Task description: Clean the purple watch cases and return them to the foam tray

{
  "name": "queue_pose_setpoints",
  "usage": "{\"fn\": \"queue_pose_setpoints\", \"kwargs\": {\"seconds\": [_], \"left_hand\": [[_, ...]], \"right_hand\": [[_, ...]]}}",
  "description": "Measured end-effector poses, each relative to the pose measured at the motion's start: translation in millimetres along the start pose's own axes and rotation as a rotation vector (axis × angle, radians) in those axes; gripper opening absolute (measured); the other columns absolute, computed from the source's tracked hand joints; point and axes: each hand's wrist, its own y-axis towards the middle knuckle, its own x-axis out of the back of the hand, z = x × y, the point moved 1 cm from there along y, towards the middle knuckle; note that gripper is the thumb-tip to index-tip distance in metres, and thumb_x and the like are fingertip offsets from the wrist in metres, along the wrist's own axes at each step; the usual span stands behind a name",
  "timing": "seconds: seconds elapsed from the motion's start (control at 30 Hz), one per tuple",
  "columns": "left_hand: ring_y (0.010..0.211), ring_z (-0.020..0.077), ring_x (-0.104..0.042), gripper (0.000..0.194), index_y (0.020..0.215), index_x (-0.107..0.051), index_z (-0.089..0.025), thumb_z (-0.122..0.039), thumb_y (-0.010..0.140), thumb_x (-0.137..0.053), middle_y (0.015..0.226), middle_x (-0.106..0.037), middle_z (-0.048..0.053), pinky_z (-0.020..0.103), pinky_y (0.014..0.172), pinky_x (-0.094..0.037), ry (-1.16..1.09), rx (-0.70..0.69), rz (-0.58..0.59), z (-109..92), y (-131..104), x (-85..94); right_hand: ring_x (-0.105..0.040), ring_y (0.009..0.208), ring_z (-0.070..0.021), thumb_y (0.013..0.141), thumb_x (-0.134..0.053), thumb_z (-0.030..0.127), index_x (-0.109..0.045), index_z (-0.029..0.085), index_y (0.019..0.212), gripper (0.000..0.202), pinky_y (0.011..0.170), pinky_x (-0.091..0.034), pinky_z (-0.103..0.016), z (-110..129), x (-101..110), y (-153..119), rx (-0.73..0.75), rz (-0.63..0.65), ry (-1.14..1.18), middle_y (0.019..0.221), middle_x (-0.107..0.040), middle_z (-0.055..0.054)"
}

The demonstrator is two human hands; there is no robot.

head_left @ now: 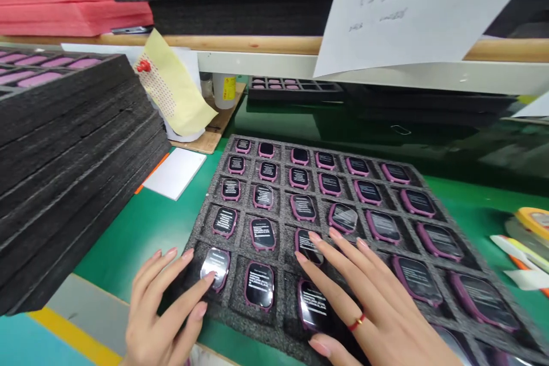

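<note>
A dark grey foam tray [274, 325] lies on the green table, its compartments holding several purple-framed watch bodies with lit screens showing white text. My left hand [165, 303] is at the tray's front left corner, fingers apart, its index fingertip on the screen of the corner watch [215, 267]. Spread over the middle and front of the tray is my right hand [364, 291], with a red band and gold bead on one finger. Its fingertips are over or beside a watch [307, 247] in the third column; whether they touch it is unclear. Neither hand holds anything.
Black foam trays [77, 171] are stacked at the left, near a white pad [175, 172]. A shelf edge [266, 63] crosses above, with a yellow note [171, 88] and a white paper [412, 11] hanging down. Tape rolls [534, 222] and pens sit at the right.
</note>
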Motion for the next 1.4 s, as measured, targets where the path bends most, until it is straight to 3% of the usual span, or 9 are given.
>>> {"fn": "queue_pose_setpoints", "kwargs": {"seconds": [0.17, 0.27, 0.37, 0.47, 0.6, 0.73, 0.93, 1.23, 1.4], "left_hand": [[0.133, 0.0344, -0.047, 0.044, 0.125, -0.066, -0.022, -0.006, 0.084, -0.06, 0.145, -0.049, 0.01, 0.055, 0.114, -0.037, -0.029, 0.029, 0.009, -1.0, -1.7, -3.5], [0.135, 0.0311, -0.046, 0.047, 0.136, -0.058, -0.023, -0.012, 0.09, -0.056, 0.147, -0.048, 0.009, 0.051, 0.117, -0.037, -0.081, 0.116, 0.02, -2.0, 1.1, -2.0], [0.14, 0.0284, -0.044, 0.049, 0.148, -0.044, -0.029, -0.025, 0.099, -0.047, 0.157, -0.038, 0.008, 0.047, 0.112, -0.046, -0.161, 0.304, 0.192, -2.3, 9.1, -2.0], [0.145, 0.0305, -0.041, 0.053, 0.155, -0.03, -0.035, -0.037, 0.103, -0.04, 0.165, -0.026, 0.006, 0.051, 0.107, -0.052, -0.174, 0.413, 0.378, -0.6, 20.1, -4.7], [0.145, 0.0347, -0.041, 0.06, 0.158, -0.024, -0.037, -0.044, 0.101, -0.044, 0.168, -0.021, 0.007, 0.055, 0.106, -0.052, -0.1, 0.343, 0.449, 3.9, 31.8, -9.3], [0.142, 0.0372, -0.045, 0.063, 0.158, -0.026, -0.034, -0.044, 0.1, -0.048, 0.167, -0.024, 0.012, 0.053, 0.101, -0.055, -0.017, 0.239, 0.406, 7.0, 35.9, -13.0], [0.134, 0.0357, -0.055, 0.069, 0.16, -0.019, -0.028, -0.047, 0.1, -0.046, 0.162, -0.036, 0.017, 0.05, 0.094, -0.06, 0.021, 0.259, 0.374, 7.6, 38.1, -14.4], [0.139, 0.0342, -0.05, 0.071, 0.16, -0.016, -0.032, -0.048, 0.099, -0.049, 0.165, -0.028, 0.015, 0.048, 0.098, -0.058, 0.001, 0.284, 0.46, 11.9, 42.5, -14.4], [0.144, 0.0363, -0.042, 0.066, 0.158, -0.025, -0.033, -0.053, 0.099, -0.046, 0.164, -0.032, 0.015, 0.058, 0.104, -0.051, -0.034, 0.352, 0.54, 21.7, 66.5, -22.8]], "right_hand": [[-0.035, 0.147, -0.0396, 0.098, -0.047, 0.047, -0.048, 0.011, 0.147, 0.061, 0.104, -0.05, -0.061, -1.3, 1.5, 13.6, 0.091, -0.031, 0.018, 0.154, -0.047, -0.019], [-0.033, 0.149, -0.0353, 0.1, -0.045, 0.042, -0.046, 0.013, 0.149, 0.057, 0.108, -0.049, -0.058, -4.8, -1.6, 25.0, 0.079, -0.021, 0.059, 0.156, -0.045, -0.015], [-0.036, 0.148, -0.0343, 0.102, -0.044, 0.04, -0.041, 0.013, 0.152, 0.057, 0.107, -0.051, -0.059, -10.6, -8.1, 36.3, 0.045, 0.028, 0.111, 0.156, -0.045, -0.016], [-0.038, 0.146, -0.0373, 0.104, -0.041, 0.042, -0.041, 0.013, 0.153, 0.057, 0.104, -0.051, -0.062, -17.7, -14.8, 47.3, 0.012, 0.08, 0.165, 0.156, -0.044, -0.019], [-0.033, 0.148, -0.0403, 0.104, -0.04, 0.044, -0.041, 0.013, 0.153, 0.058, 0.109, -0.043, -0.067, -26.7, -20.6, 62.0, -0.044, 0.155, 0.23, 0.157, -0.042, -0.021], [-0.028, 0.15, -0.0408, 0.103, -0.042, 0.048, -0.04, 0.012, 0.154, 0.062, 0.114, -0.036, -0.067, -32.7, -25.6, 74.1, -0.094, 0.216, 0.268, 0.159, -0.038, -0.022], [-0.026, 0.15, -0.0419, 0.101, -0.046, 0.052, -0.045, 0.013, 0.152, 0.064, 0.116, -0.03, -0.067, -35.2, -32.5, 85.9, -0.128, 0.242, 0.257, 0.16, -0.034, -0.024], [-0.028, 0.149, -0.0419, 0.104, -0.038, 0.05, -0.042, 0.015, 0.153, 0.06, 0.111, -0.036, -0.07, -45.9, -28.6, 72.6, -0.122, 0.149, 0.189, 0.16, -0.035, -0.023], [-0.03, 0.148, -0.0424, 0.104, -0.037, 0.05, -0.042, 0.015, 0.153, 0.06, 0.11, -0.038, -0.069, -49.9, -33.0, 62.4, -0.151, 0.151, 0.179, 0.158, -0.038, -0.024]]}}
